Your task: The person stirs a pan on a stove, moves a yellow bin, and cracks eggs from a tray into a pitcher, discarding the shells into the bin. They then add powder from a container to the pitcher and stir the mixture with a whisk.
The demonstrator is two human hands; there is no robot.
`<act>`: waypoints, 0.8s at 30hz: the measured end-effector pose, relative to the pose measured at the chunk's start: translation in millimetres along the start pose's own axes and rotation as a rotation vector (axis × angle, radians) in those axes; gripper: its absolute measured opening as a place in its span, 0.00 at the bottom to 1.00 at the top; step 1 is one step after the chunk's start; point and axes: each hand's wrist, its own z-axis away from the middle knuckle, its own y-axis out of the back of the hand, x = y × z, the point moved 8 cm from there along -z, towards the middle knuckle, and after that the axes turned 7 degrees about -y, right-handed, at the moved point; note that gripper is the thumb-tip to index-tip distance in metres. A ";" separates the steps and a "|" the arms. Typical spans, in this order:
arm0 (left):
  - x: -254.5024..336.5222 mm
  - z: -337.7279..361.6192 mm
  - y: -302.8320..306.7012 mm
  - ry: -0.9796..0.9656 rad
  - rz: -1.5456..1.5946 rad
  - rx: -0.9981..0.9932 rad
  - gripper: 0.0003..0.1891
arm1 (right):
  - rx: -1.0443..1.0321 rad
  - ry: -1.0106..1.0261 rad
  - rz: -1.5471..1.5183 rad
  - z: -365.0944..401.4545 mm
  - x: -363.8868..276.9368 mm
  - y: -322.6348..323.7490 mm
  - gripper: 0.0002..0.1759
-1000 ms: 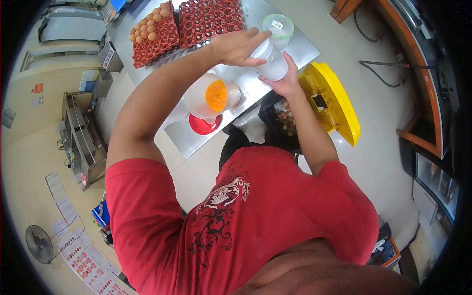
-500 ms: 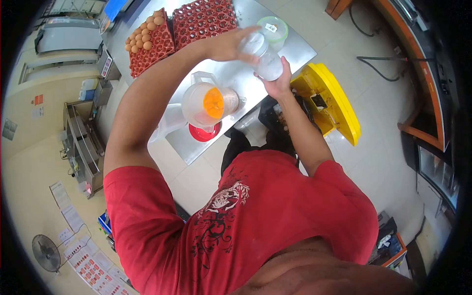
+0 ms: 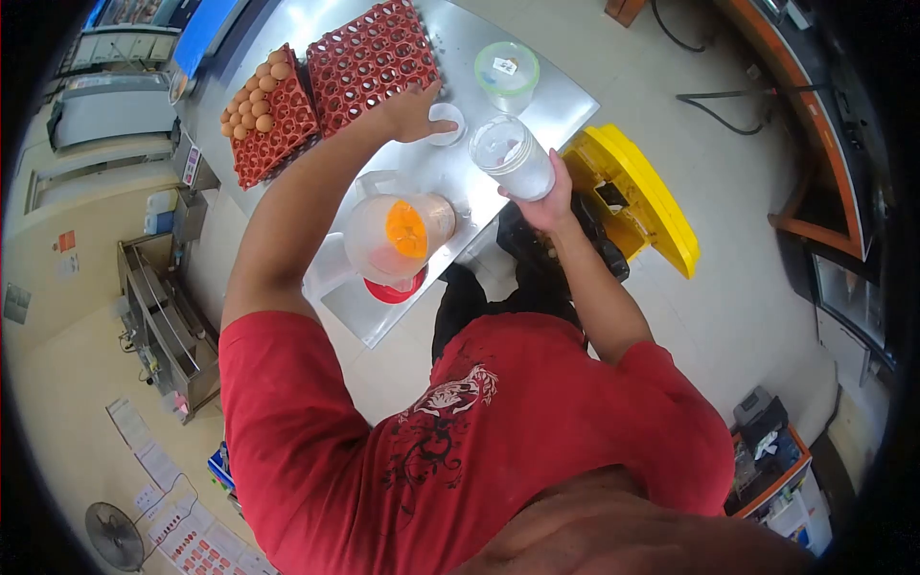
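Observation:
My right hand [image 3: 548, 199] is wrapped round the lower side of a stack of clear round plastic tubs [image 3: 513, 156], tilted above the table. My left hand [image 3: 410, 115] is at a single clear plastic tub [image 3: 447, 130], its thumb across the tub's near side and its fingers stretching behind; their contact is partly hidden. A translucent pitcher [image 3: 368, 240] with something orange in it stands nearer to me, over a red lid or dish [image 3: 395, 291]. Beyond the stack sits a tub with a green-rimmed lid [image 3: 507, 77].
Red egg trays [image 3: 369, 65] lie at the back left of the steel table [image 3: 489, 29], one with several brown eggs [image 3: 257, 103]. A yellow bin lid [image 3: 652, 206] sticks up to the right of the table, beside a black bag [image 3: 522, 230].
My left hand has moved from the stack toward the egg trays, and a single tub now shows there. My right hand still holds the stack, which has tipped more toward me.

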 end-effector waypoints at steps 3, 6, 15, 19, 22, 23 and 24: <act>57.4 20.1 48.6 -0.269 0.148 0.028 0.55 | -0.034 -0.044 -0.004 -0.7 4.0 -2.3 0.39; 100.4 47.6 76.0 -0.544 0.163 0.130 0.57 | -0.002 -0.071 0.029 -6.8 1.4 -16.6 0.38; 85.3 16.9 2.1 -0.333 0.052 0.014 0.58 | 0.611 0.194 1.398 -32.5 -89.6 12.0 0.27; 77.1 17.1 5.9 -0.213 -0.129 -0.075 0.65 | 0.585 0.666 1.753 -36.5 -143.3 -57.3 0.38; 82.1 11.6 52.2 -0.131 -0.161 -0.050 0.72 | 0.528 0.493 1.819 -69.5 -165.2 -32.5 0.48; 86.8 3.8 68.6 -0.179 -0.163 0.054 0.71 | 0.521 0.434 1.883 -79.1 -160.8 -21.3 0.51; 89.5 -3.8 79.7 -0.225 -0.160 0.155 0.70 | 0.510 0.367 1.947 -85.5 -154.7 -11.8 0.55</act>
